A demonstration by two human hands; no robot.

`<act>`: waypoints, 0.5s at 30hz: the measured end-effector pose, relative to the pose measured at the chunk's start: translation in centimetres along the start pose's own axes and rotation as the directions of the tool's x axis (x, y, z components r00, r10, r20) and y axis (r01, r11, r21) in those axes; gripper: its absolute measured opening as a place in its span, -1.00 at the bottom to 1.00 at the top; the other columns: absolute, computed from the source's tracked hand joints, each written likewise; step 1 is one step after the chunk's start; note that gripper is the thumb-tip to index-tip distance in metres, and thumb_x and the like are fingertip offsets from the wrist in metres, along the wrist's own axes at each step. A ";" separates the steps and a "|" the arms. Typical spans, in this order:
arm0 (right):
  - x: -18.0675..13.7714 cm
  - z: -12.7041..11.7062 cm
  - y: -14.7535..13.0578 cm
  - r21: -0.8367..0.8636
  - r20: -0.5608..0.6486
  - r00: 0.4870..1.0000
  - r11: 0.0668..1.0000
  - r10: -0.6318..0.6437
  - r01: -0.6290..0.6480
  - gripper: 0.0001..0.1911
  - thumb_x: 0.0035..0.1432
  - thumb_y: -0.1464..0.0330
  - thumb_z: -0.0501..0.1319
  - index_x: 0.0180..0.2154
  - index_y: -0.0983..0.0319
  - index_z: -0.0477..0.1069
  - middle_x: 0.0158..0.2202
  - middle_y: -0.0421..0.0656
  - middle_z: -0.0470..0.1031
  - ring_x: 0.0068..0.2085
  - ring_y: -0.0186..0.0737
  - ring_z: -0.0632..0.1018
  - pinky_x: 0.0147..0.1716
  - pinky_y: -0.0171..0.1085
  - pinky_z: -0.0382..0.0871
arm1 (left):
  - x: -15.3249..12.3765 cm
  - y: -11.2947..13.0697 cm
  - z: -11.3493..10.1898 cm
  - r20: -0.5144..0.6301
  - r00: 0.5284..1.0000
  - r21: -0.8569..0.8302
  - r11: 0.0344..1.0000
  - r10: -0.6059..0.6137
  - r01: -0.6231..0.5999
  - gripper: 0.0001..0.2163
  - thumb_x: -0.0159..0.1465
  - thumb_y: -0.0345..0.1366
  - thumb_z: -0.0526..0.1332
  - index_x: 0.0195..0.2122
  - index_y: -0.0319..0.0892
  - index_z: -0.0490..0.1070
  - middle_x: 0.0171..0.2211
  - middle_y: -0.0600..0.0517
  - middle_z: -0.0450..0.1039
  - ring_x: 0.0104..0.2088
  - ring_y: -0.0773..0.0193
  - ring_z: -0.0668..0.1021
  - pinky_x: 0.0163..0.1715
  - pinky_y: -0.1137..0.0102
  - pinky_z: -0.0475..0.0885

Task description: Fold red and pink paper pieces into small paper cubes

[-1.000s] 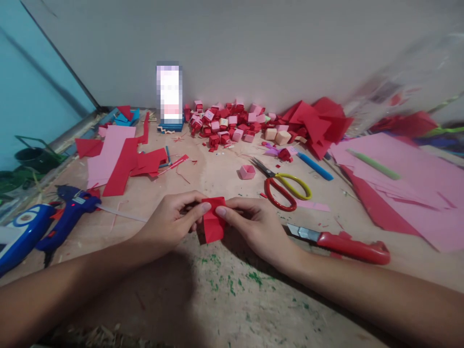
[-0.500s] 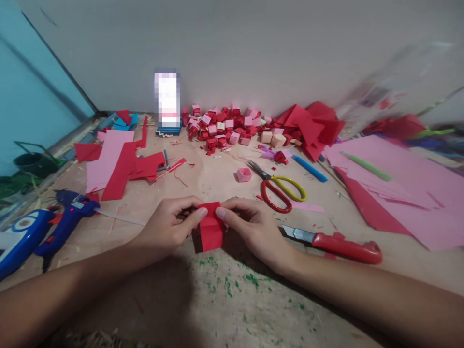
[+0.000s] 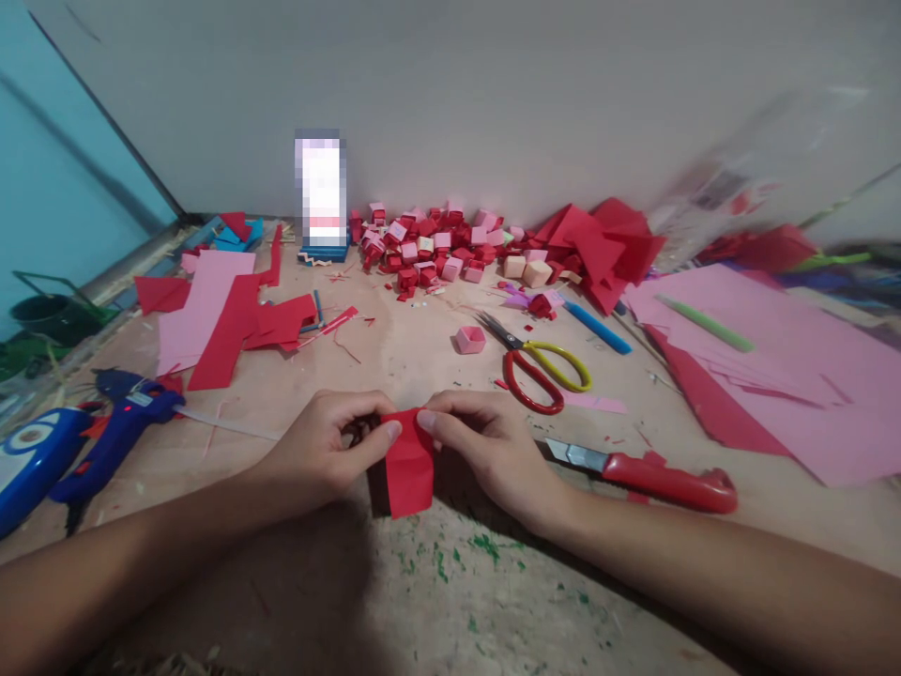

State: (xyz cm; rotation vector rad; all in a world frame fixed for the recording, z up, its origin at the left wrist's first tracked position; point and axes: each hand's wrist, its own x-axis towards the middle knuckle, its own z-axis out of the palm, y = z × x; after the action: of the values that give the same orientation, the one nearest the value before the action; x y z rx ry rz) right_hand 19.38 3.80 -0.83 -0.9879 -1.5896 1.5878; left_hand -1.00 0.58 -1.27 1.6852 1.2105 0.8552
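Note:
A small strip of red paper [image 3: 409, 474] is held up between both hands in the middle of the head view, with faint creases across it. My left hand [image 3: 336, 437] pinches its upper left edge between thumb and fingers. At the upper right corner, my right hand [image 3: 480, 439] grips the same strip, thumb on the near face. The fingertips behind the paper are hidden. Beyond the hands sits a small open pink paper box [image 3: 471, 340]. Scissors [image 3: 539, 361] with one red and one yellow handle lie to its right. A red-handled utility knife [image 3: 644, 476] rests beside my right wrist.
A blue hot glue gun [image 3: 116, 427] and a blue-and-white object [image 3: 38, 469] lie at left. Red and pink paper pieces [image 3: 225, 329] are behind them. Small paper boxes [image 3: 436, 249] pile along the wall near a lit phone [image 3: 321, 188]. Pink sheets [image 3: 788, 366] cover the right side.
The red strip's lower end hangs lower and nearer to me, showing more of its length. Both hands keep their pinch. The whole view has shifted slightly.

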 end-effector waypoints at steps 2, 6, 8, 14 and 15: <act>0.0 0.0 0.0 0.006 0.001 1.000 1.000 0.005 -0.005 -0.72 0.21 0.30 0.29 -0.53 0.25 0.49 -0.55 -0.24 0.38 -0.46 -0.33 0.34 -0.45 -0.32 0.24 | 0.0 0.0 0.0 0.025 1.000 0.014 1.000 0.004 -0.004 -0.79 0.38 -0.25 0.18 -0.35 -0.21 0.52 -0.49 0.09 0.43 -0.48 0.36 0.40 -0.47 0.44 0.24; 0.2 0.0 -0.2 -0.015 -0.009 0.999 0.999 -0.037 0.037 -0.66 0.22 0.31 0.27 -0.59 0.23 0.41 -0.59 -0.27 0.32 -0.49 -0.35 0.31 -0.45 -0.33 0.23 | -0.2 -0.1 0.0 0.027 1.000 0.037 0.999 0.009 -0.010 -0.79 0.37 -0.26 0.18 -0.37 -0.21 0.50 -0.50 0.11 0.41 -0.49 0.37 0.39 -0.47 0.45 0.23; 0.3 0.0 -0.2 -0.029 -0.016 0.999 0.998 -0.052 0.052 -0.65 0.22 0.33 0.25 -0.60 0.24 0.39 -0.60 -0.28 0.31 -0.50 -0.37 0.30 -0.45 -0.34 0.24 | -0.2 -0.1 0.0 0.027 1.000 0.051 0.999 0.008 -0.009 -0.79 0.38 -0.27 0.18 -0.37 -0.21 0.50 -0.50 0.12 0.42 -0.49 0.37 0.39 -0.47 0.45 0.23; 0.3 0.1 -0.1 0.000 0.025 1.000 1.000 -0.003 0.003 -0.75 0.21 0.27 0.32 -0.45 0.29 0.56 -0.52 -0.23 0.46 -0.48 -0.36 0.38 -0.47 -0.36 0.26 | -0.3 -0.1 0.1 -0.116 0.992 0.000 0.999 0.049 -0.050 -0.80 0.41 -0.28 0.17 -0.32 -0.18 0.54 -0.45 0.10 0.50 -0.47 0.37 0.44 -0.45 0.47 0.31; 0.3 0.2 -0.1 0.006 0.041 0.999 1.000 0.015 -0.016 -0.75 0.21 0.26 0.33 -0.42 0.30 0.58 -0.51 -0.22 0.48 -0.47 -0.36 0.39 -0.47 -0.36 0.26 | -0.3 0.0 0.1 -0.147 0.988 0.004 0.999 0.052 -0.053 -0.79 0.41 -0.27 0.17 -0.32 -0.18 0.53 -0.44 0.10 0.50 -0.47 0.37 0.44 -0.46 0.47 0.30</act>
State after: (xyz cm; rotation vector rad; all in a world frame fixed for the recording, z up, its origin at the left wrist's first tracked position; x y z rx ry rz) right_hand 19.11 3.95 -0.77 -0.9720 -1.6071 1.6324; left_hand -0.98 0.29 -1.37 1.6840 1.2689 1.0275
